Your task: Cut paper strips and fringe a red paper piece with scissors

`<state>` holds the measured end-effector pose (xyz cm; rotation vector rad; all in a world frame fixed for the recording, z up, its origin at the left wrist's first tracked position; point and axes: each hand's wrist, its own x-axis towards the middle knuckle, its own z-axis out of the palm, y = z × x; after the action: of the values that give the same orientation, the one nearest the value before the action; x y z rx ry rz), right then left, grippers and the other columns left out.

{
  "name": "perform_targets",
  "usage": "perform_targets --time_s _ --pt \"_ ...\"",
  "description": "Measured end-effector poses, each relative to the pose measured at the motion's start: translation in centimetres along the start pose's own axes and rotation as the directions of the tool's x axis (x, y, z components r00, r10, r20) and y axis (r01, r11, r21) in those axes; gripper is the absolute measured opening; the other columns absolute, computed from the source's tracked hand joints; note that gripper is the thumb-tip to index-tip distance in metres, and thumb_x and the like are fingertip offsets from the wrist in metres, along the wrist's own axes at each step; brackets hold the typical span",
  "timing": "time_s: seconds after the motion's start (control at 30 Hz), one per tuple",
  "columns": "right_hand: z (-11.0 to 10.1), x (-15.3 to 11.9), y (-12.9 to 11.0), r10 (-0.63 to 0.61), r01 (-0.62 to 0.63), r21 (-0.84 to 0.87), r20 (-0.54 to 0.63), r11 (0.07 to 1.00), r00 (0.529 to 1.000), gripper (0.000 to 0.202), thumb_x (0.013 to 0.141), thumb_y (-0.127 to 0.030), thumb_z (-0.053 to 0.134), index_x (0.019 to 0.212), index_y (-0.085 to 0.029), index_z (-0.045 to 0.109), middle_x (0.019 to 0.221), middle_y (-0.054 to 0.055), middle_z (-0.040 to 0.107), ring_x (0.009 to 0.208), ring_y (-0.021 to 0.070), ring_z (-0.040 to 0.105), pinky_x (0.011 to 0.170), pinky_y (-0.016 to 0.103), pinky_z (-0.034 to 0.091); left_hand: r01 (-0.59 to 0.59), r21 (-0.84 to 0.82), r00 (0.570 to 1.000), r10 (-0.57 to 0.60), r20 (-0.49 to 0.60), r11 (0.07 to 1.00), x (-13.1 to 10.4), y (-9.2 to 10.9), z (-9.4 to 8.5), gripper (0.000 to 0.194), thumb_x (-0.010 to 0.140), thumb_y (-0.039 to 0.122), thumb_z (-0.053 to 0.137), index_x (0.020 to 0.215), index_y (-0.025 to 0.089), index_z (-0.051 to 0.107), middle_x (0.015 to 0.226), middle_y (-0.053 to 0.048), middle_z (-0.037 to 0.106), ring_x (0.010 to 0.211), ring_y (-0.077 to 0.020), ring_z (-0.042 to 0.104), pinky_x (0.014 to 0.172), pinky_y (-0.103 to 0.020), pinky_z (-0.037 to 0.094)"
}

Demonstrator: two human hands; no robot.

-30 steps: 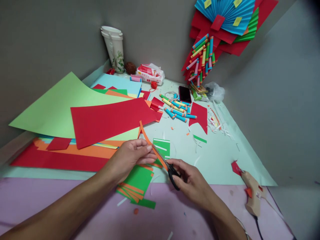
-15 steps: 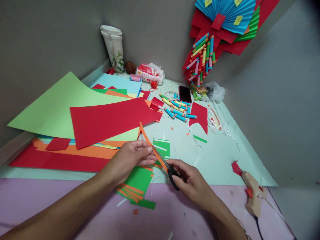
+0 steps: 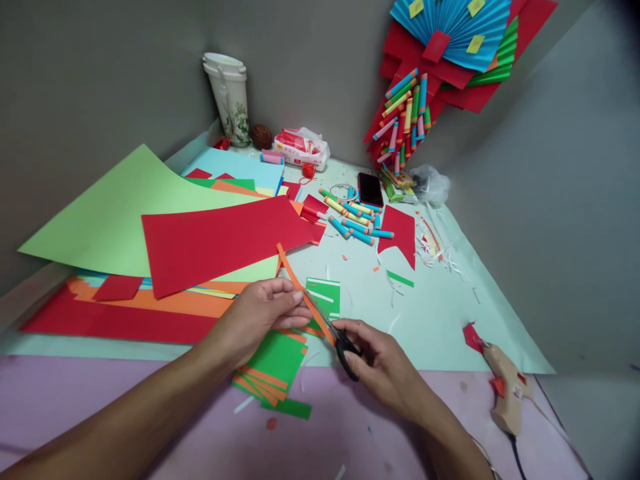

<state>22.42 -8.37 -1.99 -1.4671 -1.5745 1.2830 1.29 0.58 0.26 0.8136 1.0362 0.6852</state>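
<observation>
My left hand (image 3: 283, 303) pinches a narrow orange paper strip (image 3: 290, 268) between thumb and fingers; the strip slants down toward my right hand (image 3: 375, 357). My right hand is closed on the black-handled scissors (image 3: 345, 348), whose blades lie along the strip and point up and left. Whether the blades are apart I cannot tell. Below my left hand lie green paper (image 3: 277, 358) and several cut orange strips (image 3: 260, 382). Another green piece (image 3: 325, 297) with white strips on it lies just beyond my hands.
Red sheet (image 3: 225, 243) and light green sheet (image 3: 95, 213) cover the left side. Rolled paper tubes (image 3: 357, 223), a phone (image 3: 370, 189) and a wipes pack (image 3: 301, 148) sit farther back. A glue gun (image 3: 505, 387) lies at right. Paper fan decoration (image 3: 450, 40) stands against the wall.
Almost nothing differs. The view has shifted very slightly, and both hands keep their places on the orange strip and scissors.
</observation>
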Motion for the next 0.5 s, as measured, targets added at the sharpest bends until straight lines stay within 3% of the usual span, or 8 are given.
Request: perform_targets --time_s 0.5 --pt "0.13 0.02 0.48 -0.029 0.029 -0.019 -0.011 0.999 1.000 0.043 0.083 -0.010 0.056 0.124 -0.022 0.061 0.091 0.001 0.066 0.077 0.0141 0.059 0.071 0.025 0.047 -0.007 0.017 1.000 0.006 0.030 1.000 -0.03 -0.42 -0.04 0.013 0.079 0.026 0.074 0.073 0.015 0.069 0.072 -0.003 0.074 0.071 -0.0134 0.072 0.074 -0.022 0.059"
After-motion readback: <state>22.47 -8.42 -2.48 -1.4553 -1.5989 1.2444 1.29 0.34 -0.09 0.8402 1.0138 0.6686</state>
